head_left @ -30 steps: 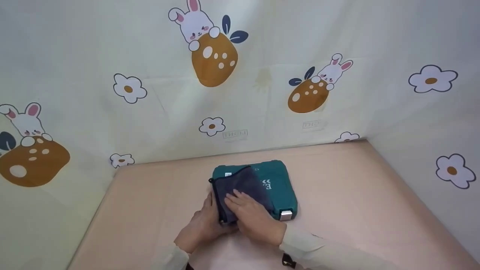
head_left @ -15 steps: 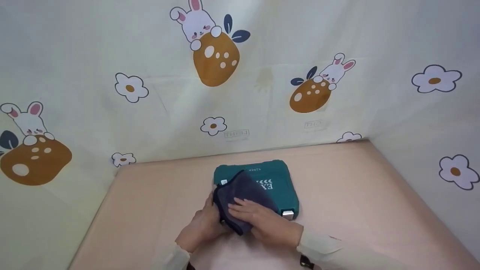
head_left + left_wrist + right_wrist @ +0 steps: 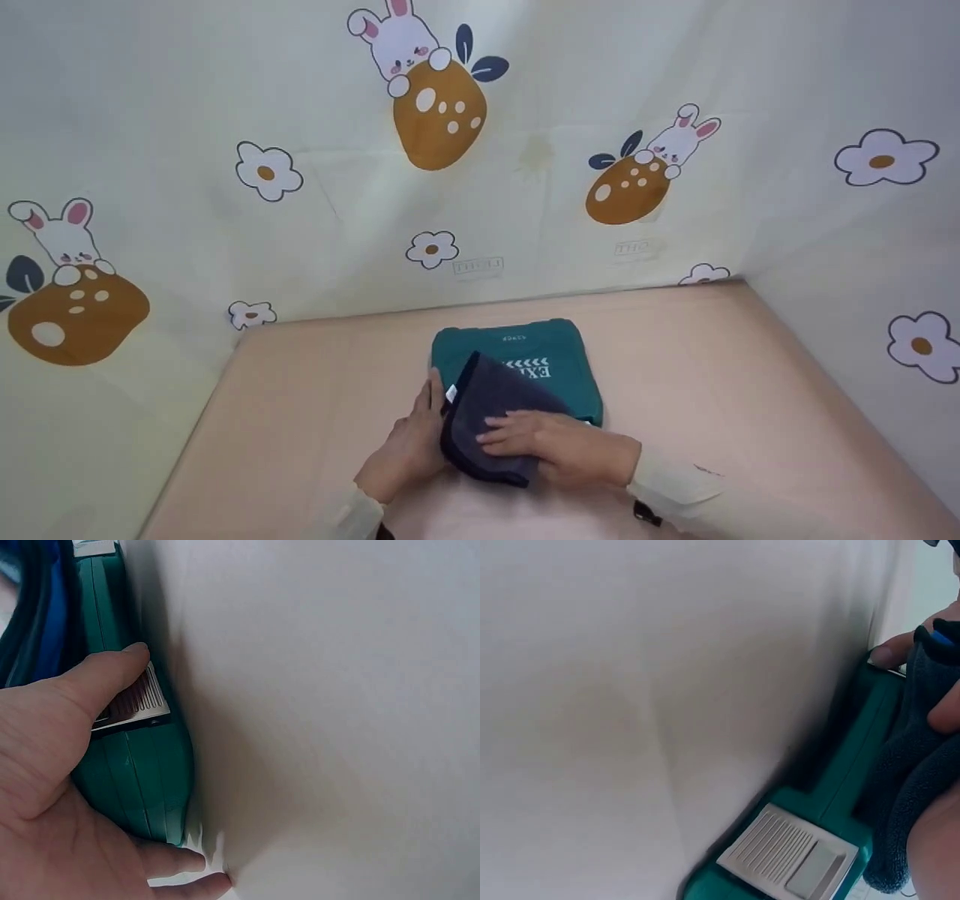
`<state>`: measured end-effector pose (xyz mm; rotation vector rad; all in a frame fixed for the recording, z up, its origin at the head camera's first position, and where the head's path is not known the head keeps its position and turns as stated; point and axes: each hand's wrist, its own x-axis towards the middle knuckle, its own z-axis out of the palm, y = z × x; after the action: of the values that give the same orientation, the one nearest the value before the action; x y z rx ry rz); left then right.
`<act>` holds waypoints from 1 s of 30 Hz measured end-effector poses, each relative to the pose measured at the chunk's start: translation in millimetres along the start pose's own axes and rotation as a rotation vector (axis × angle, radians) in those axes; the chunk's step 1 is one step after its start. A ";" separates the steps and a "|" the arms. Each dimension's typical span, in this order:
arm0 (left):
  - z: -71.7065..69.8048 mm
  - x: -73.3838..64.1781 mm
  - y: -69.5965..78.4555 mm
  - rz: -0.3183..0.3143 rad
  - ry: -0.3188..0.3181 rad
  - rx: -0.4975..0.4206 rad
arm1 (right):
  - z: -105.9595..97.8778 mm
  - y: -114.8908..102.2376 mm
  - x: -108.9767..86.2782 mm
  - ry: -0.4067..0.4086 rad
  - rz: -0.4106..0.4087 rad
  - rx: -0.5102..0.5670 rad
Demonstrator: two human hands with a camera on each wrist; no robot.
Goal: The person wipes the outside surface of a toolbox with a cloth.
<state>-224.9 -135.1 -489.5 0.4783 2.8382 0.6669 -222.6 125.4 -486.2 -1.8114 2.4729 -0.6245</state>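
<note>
Dark cloth (image 3: 499, 394) has slid rightward across the green case (image 3: 555, 345).

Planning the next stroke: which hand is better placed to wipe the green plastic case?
Probably the right hand: it lies on the dark blue-grey cloth, while the left hand holds the green case.

Green case (image 3: 555, 341): near left part hidden under dark cloth (image 3: 499, 405); white lettering (image 3: 538, 371) on its top, partly covered; smaller marking (image 3: 514, 338) toward its far edge, too small to read; one end cropped, right wrist view. White patch (image 3: 451, 392) at the case's left edge: too small to identify. Silver clasp (image 3: 154, 701) on the case's side: partly behind left hand (image 3: 64, 780). Rabbit print (image 3: 405, 52) beyond the case: one ear cropped, top edge.
</note>
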 end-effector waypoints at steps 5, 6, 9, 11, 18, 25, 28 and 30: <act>0.6 0.0 1.0 0.020 0.018 0.002 | 0.0 0.1 -5.5 -0.020 -0.037 -0.062; 0.6 0.0 1.1 0.021 0.020 0.003 | -0.3 -0.1 -6.1 -0.023 -0.041 -0.072; 1.2 0.7 0.8 0.019 0.024 0.005 | -1.6 -0.5 -6.6 -0.034 -0.052 -0.096; 0.9 1.1 0.9 0.013 0.021 0.000 | -2.8 -0.7 -6.5 -0.044 -0.057 -0.115; -3.1 3.1 3.2 -0.014 -0.041 -0.024 | -10.2 -2.4 -9.1 -0.083 -0.071 -0.199; -7.8 2.0 3.7 0.003 -0.061 -0.015 | -20.4 -2.9 -18.7 -0.089 -0.047 -0.278; -9.2 2.4 3.2 -0.002 -0.073 -0.021 | -23.1 -2.7 -24.1 -0.079 -0.027 -0.259; -9.4 3.3 2.6 -0.004 -0.075 -0.029 | -24.4 -3.1 -27.0 -0.067 -0.017 -0.246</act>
<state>-229.6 -135.5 -480.4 0.4831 2.7549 0.6738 -216.8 156.9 -468.7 -1.8967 2.5897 -0.2629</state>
